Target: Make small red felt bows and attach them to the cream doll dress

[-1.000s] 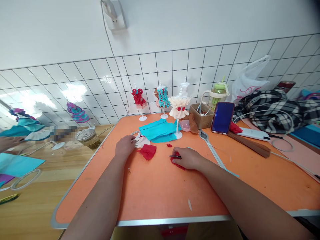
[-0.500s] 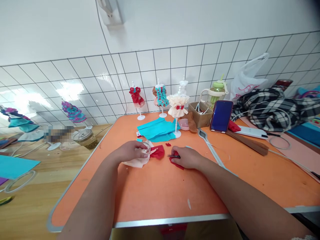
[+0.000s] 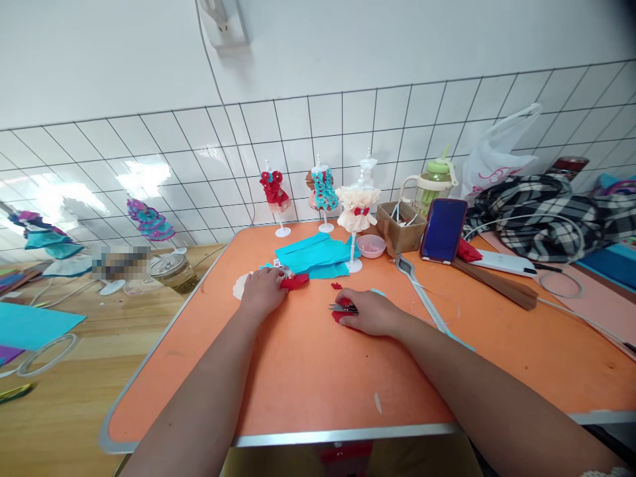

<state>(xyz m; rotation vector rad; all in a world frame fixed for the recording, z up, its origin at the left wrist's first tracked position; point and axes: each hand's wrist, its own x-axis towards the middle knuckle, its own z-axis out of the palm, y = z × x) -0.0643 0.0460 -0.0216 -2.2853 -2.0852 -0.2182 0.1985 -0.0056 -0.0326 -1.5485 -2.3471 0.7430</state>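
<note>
My left hand [image 3: 263, 289] is over the cream paper [image 3: 240, 287] and red paper [image 3: 295, 282], close to the blue sheets [image 3: 318, 255]; its fingers are bent around a roll of tape that shows only in part. Small dark-handled snips [image 3: 342, 308] are in my right hand [image 3: 365, 311], blades pointing left. Beneath those fingers lies another piece of red paper [image 3: 338, 317]. A tiny red scrap [image 3: 336, 286] rests just beyond the snips.
Small dress forms [image 3: 274, 192] stand at the back of the orange table [image 3: 298, 384]. A pink bowl [image 3: 371, 246], brown box [image 3: 400, 228], phone [image 3: 444, 230] and silver-grey strip [image 3: 422, 298] are to the right. A glass jar [image 3: 173, 271] stands left on the wooden table.
My left hand has moved forward, pushing the cream and red papers away towards the blue sheets. My right hand stays nearly in place with the snips. The view has shifted slightly.
</note>
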